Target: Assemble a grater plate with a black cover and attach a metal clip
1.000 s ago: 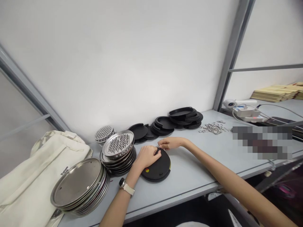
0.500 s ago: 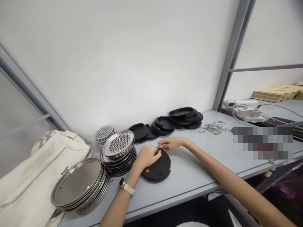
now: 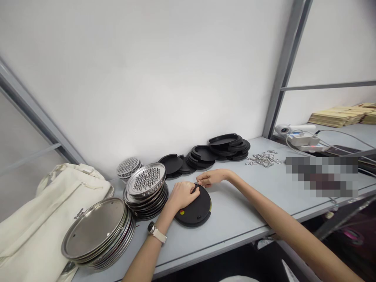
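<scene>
A black round disc lies on the table before me, with a small red and yellow spot near its left edge and a dark oval mark low on its face. My left hand grips its upper left side, thumb pressed onto the face. At the disc's top edge my right hand has its fingertips pinched together around a small shiny metal clip, mostly hidden by the fingers. Left of my left hand stands a stack of metal discs topped by a grater plate.
Plain round metal plates are stacked at front left beside a cream bag. Black round holders pile along the wall. A heap of metal clips lies to their right. White devices with cables sit farther right.
The whole view has shifted slightly. Both hands keep their places on the disc and at its top edge; nothing has been taken up or let go.
</scene>
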Motion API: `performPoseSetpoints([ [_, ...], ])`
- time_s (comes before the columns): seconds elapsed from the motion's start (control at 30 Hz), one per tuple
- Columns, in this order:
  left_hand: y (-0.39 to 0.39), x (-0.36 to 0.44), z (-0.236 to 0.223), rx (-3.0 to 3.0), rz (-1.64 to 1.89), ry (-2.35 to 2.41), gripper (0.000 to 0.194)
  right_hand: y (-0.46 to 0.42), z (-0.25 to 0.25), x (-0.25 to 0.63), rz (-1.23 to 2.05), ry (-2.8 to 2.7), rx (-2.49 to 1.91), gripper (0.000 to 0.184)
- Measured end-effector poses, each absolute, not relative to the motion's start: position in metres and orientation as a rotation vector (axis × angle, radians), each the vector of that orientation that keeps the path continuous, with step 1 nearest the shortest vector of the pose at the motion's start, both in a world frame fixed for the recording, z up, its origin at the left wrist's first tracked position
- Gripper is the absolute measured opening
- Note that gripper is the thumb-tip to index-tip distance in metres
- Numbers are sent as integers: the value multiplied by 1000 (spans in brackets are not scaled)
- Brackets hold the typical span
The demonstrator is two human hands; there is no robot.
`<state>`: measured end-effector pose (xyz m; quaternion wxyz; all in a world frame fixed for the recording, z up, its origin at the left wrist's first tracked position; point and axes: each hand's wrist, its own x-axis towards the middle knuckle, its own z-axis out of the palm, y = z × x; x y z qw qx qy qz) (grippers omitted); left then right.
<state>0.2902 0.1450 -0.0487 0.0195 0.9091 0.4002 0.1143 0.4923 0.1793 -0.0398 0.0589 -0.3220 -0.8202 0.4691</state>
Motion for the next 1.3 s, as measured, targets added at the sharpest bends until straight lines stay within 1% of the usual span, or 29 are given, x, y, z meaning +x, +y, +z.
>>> performPoseSetpoints([
  [0.3,146,290,-52,2874,367,1227,35,186,-44,498,1596,-2398,-905,34],
  [0.63,147,289,-54,2892,395,1201,34,184,-43,497,1619,-2375,-881,29],
  [0.83,148,289,-55,2887,408,1202,33,185,-46,498,1593,-2368,-925,26],
  [1.0,148,289,-56,2872,412,1203,34,187,-50,496,1509,-2379,-964,22],
  [1.3,150,289,-58,2874,443,1176,34,186,-51,492,1363,-2438,-968,35],
])
